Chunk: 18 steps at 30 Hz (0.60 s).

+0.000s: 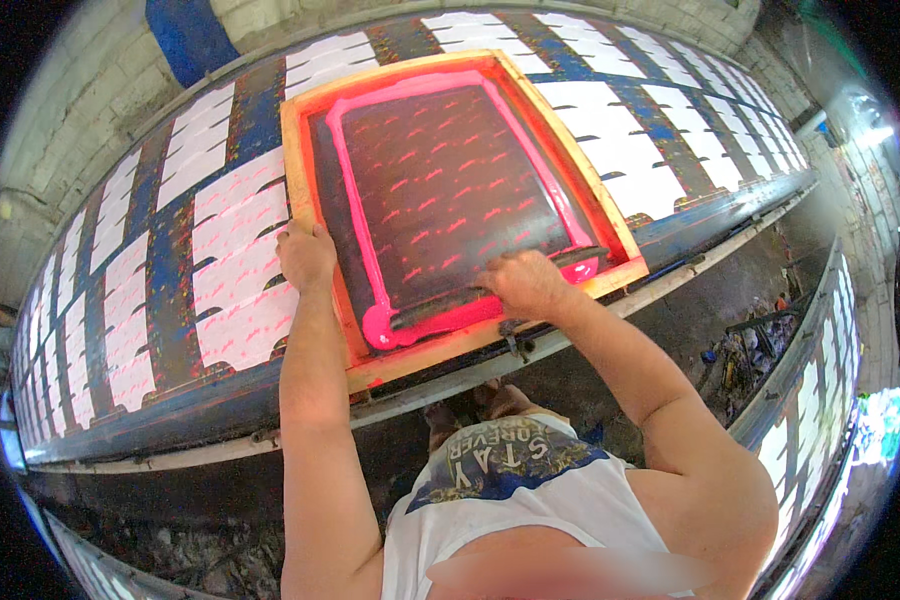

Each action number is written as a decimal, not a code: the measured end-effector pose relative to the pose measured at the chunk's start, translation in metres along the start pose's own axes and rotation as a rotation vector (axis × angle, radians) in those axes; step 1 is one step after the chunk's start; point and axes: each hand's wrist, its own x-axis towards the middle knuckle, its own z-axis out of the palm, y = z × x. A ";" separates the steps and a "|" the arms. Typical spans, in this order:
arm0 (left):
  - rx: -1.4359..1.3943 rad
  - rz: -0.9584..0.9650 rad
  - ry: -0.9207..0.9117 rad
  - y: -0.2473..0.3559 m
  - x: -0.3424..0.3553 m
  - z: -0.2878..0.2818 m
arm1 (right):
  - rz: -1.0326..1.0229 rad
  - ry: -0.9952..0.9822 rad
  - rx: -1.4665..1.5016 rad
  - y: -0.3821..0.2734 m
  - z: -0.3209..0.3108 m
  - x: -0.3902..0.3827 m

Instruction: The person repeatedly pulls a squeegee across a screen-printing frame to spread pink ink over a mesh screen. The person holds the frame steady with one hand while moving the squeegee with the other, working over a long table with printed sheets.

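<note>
A wood-framed printing screen (292,150) lies tilted on the long table in front of me. Thick pink ink (353,200) borders its dark mesh, which carries rows of small pink marks. My left hand (307,258) is closed on the left side of the wooden frame. Near the frame's front edge, my right hand (526,284) grips a dark squeegee (435,307) that spans most of the mesh width. Pink ink pools at both ends of the squeegee. Left of the screen lie white cut pieces with pink prints (238,262).
Plain white cut pieces (610,145) lie right of the screen on the ink-spotted table (260,110). A rail (690,250) runs along its front edge. Behind me at right stands another table with white pieces (808,365). Debris (760,340) litters the floor between them.
</note>
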 end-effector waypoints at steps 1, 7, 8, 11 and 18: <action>0.013 0.002 0.005 0.002 -0.002 -0.001 | -0.018 0.021 0.004 -0.006 0.001 -0.010; 0.081 -0.006 0.033 0.011 -0.007 -0.002 | -0.113 0.160 0.138 -0.018 0.012 -0.041; 0.104 -0.012 0.035 0.012 -0.007 -0.001 | -0.120 0.198 0.152 -0.017 0.014 -0.045; 0.170 -0.048 0.082 0.016 -0.007 0.000 | -0.174 0.274 0.209 -0.007 0.016 -0.053; 0.335 -0.114 0.115 0.009 0.001 0.017 | -0.260 0.426 0.492 0.088 0.013 -0.093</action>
